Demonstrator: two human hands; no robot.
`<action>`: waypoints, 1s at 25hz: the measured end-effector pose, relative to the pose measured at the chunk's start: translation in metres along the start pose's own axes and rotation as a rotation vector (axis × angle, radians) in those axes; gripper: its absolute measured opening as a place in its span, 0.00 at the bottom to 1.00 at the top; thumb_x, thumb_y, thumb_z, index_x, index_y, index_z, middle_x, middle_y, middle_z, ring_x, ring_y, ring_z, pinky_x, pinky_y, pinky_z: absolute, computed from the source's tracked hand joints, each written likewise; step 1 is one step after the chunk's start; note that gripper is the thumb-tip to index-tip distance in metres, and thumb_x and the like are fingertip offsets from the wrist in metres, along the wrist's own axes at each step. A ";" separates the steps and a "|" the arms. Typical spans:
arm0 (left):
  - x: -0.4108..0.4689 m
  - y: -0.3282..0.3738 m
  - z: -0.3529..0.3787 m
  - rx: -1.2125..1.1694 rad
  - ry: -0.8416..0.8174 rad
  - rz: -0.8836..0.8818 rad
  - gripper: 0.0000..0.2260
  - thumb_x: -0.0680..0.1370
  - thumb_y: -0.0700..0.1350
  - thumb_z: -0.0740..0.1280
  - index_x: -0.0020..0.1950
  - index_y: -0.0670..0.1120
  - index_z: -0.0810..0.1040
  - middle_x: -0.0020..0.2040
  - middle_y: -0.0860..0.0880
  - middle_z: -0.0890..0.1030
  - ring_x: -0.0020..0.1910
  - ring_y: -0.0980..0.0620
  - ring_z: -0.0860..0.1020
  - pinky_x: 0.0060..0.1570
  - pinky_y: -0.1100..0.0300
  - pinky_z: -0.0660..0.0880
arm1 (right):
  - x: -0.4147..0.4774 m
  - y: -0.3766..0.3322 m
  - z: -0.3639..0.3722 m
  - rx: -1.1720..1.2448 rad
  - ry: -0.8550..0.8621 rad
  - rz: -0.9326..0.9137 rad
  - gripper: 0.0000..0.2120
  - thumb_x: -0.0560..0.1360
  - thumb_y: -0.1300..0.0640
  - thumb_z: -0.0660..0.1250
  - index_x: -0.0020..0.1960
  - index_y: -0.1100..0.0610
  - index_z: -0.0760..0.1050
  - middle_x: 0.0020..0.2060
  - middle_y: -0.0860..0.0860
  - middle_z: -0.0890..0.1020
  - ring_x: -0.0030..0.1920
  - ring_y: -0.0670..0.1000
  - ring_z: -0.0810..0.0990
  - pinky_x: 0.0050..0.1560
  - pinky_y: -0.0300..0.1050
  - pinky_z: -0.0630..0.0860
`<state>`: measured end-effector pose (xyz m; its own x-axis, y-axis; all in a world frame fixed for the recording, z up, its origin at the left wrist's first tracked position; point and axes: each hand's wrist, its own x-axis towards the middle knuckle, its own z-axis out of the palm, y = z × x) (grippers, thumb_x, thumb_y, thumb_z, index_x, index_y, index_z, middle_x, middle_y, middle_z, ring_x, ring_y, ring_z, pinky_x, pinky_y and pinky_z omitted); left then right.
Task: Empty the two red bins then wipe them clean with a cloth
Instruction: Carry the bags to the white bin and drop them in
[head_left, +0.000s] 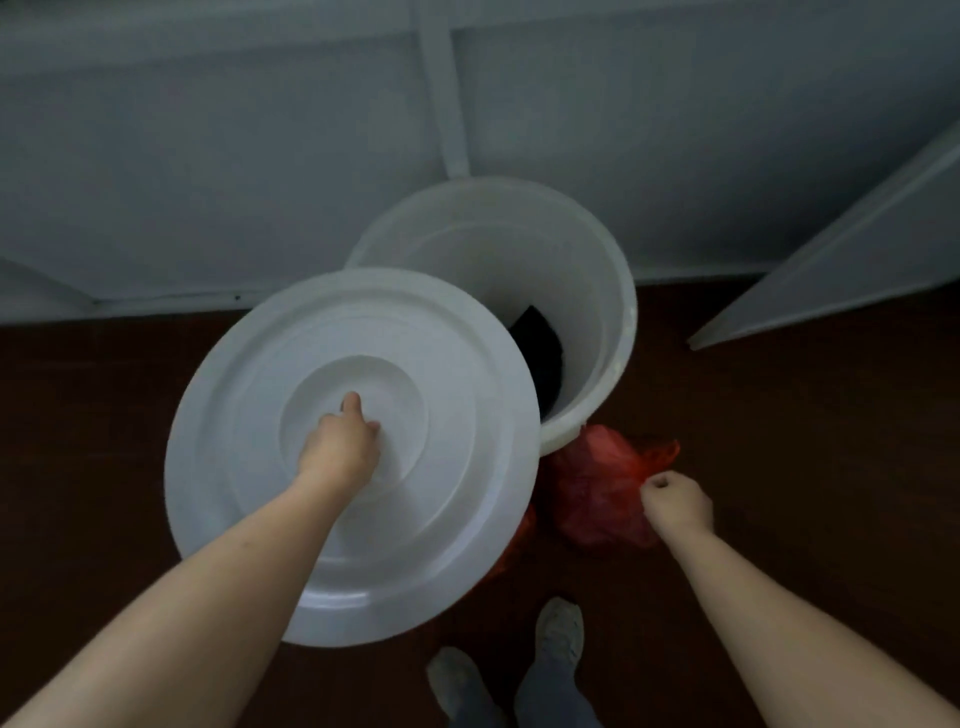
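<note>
Hands: 2, well apart.
Left hand (340, 441): fingers curled on the centre of 1 white lid (441, 493).
Right hand (678, 501): fisted, gripping the top of 1 red bag (597, 483), which sits just beside 1 white bucket (597, 291).
The lid overlaps the bucket's near rim; the bucket is otherwise open, with 1 dark item (537, 353) inside.
1 red sliver (519, 540) shows under the lid's edge: bin or bag, cannot tell.
2 shoes (561, 629) on the brown floor (805, 467).

Left hand (340, 441) gripping the centre of a round white lid (353, 457) held off a large white bucket (597, 312), right hand (675, 501) clutching a red plastic bag (592, 483) beside the bucket, dark brown floor (805, 441), grey shoes (561, 629) below
</note>
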<state>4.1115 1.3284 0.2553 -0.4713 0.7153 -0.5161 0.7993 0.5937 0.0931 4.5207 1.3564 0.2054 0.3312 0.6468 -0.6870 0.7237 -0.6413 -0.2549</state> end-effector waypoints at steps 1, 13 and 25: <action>-0.015 -0.019 0.003 -0.028 -0.001 -0.027 0.13 0.83 0.52 0.57 0.63 0.46 0.62 0.47 0.38 0.73 0.47 0.35 0.76 0.43 0.50 0.69 | -0.006 -0.001 0.005 -0.014 -0.006 -0.011 0.09 0.77 0.57 0.63 0.49 0.55 0.82 0.49 0.58 0.85 0.54 0.62 0.81 0.53 0.48 0.76; -0.123 -0.163 0.130 -0.107 0.003 -0.283 0.12 0.81 0.51 0.60 0.56 0.45 0.63 0.45 0.33 0.76 0.44 0.32 0.78 0.43 0.46 0.72 | 0.017 0.043 0.073 -0.171 0.040 -0.091 0.23 0.77 0.56 0.67 0.71 0.57 0.72 0.65 0.64 0.75 0.63 0.65 0.77 0.62 0.52 0.73; -0.111 -0.107 0.304 -0.134 -0.137 -0.349 0.17 0.82 0.51 0.59 0.64 0.42 0.62 0.45 0.32 0.74 0.43 0.30 0.77 0.44 0.43 0.74 | 0.162 0.068 0.072 -0.971 0.015 -0.266 0.37 0.82 0.52 0.58 0.80 0.35 0.39 0.81 0.58 0.43 0.67 0.64 0.72 0.58 0.58 0.74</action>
<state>4.1920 1.0731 0.0435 -0.6445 0.4112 -0.6446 0.5398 0.8418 -0.0026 4.5795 1.3877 0.0277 0.0903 0.7293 -0.6782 0.9531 0.1342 0.2712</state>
